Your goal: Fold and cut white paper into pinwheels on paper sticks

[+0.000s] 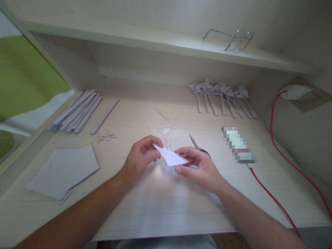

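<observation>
In the head view, the left hand [142, 154] pinched the left end of a folded white paper [171, 157] above the desk's [155, 214] middle; the right hand [198, 166] gripped its right end, some fingers hidden behind it. The right hand partly covered the scissors' [198, 147] handles. Farther off, thin strips [170, 131] blurred into the desk. Right, the phone's [240, 145] screen was pixelated, unreadable.

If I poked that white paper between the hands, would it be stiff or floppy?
The white paper is probably light and bendy, because its edge looks thin. It might dip in the middle if poked, since the left hand and right hand hold its ends.
</observation>
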Available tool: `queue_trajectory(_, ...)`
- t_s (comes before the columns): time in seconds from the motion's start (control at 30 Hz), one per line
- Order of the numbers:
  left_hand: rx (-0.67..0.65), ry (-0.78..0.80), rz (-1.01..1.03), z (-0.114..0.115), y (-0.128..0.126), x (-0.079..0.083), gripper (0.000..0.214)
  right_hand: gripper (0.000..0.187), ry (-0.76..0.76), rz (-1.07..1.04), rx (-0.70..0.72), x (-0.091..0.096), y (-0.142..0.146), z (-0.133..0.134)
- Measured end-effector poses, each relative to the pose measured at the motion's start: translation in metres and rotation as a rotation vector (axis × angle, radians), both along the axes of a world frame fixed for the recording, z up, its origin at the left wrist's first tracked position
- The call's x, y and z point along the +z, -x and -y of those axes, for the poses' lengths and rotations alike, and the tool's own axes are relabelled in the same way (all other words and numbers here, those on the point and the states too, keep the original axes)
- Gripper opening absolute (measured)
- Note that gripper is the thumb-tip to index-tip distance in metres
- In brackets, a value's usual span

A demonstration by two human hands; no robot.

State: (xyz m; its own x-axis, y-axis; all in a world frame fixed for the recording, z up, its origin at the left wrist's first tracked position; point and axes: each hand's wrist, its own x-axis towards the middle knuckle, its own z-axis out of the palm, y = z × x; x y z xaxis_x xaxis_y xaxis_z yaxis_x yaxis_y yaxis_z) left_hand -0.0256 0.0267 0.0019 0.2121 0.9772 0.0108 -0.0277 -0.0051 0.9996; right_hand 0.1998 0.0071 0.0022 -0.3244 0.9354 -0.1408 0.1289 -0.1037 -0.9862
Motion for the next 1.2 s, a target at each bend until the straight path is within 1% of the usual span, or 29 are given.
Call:
queue_trajectory(0.23, -0.022, -0.037, -0.028, 0.001, -0.002, 0.001, 0.017, 0.038, -0.042, 0.062, -0.001, 0.001, 0.0, 0.001)
queue_trajectory(0.33, -0.055, -0.028, -0.04, 0.004, -0.004, -0.001, 0.022, 0.033, -0.054, 0.063, 0.0, 0.001, 0.0, 0.001)
queue_trajectory(0.47, -0.08, -0.058, -0.138, 0.007, -0.007, 0.0, 0.031, 0.02, -0.118, 0.132, -0.017, -0.001, 0.0, 0.0)
queue_trajectory(0.57, -0.074, -0.106, -0.198, 0.009, -0.009, 0.001, 0.037, 0.021, -0.135, 0.198, -0.031, -0.004, 0.0, 0.0)
queue_trajectory(0.67, -0.046, -0.126, -0.211, 0.01, -0.011, 0.001, 0.038, 0.023, -0.126, 0.211, -0.042, -0.003, 0.001, 0.001)
queue_trajectory(0.8, -0.029, -0.144, -0.15, 0.01, -0.013, 0.002, 0.036, 0.025, -0.17, 0.246, -0.009, 0.002, 0.002, 0.001)
queue_trajectory(0.87, -0.019, -0.146, -0.103, 0.01, -0.014, 0.002, 0.034, 0.024, -0.153, 0.276, 0.004, 0.003, 0.002, 0.002)
queue_trajectory(0.93, -0.017, -0.116, -0.055, 0.01, -0.015, 0.002, 0.037, 0.02, -0.076, 0.256, -0.012, 0.003, 0.003, 0.003)
queue_trajectory(1.03, -0.056, 0.006, -0.019, 0.01, -0.016, 0.002, 0.044, 0.016, 0.068, 0.1, -0.036, 0.001, 0.004, 0.003)
queue_trajectory(1.1, -0.13, 0.092, -0.032, 0.01, -0.016, 0.0, 0.033, 0.019, 0.098, 0.004, -0.041, -0.001, 0.004, 0.003)
queue_trajectory(1.17, -0.205, 0.143, -0.052, 0.011, -0.015, -0.002, 0.019, 0.021, 0.094, -0.03, -0.058, -0.002, 0.004, 0.002)
queue_trajectory(1.2, -0.224, 0.152, -0.063, 0.011, -0.014, -0.003, 0.015, 0.022, 0.097, -0.034, -0.067, -0.002, 0.003, 0.002)
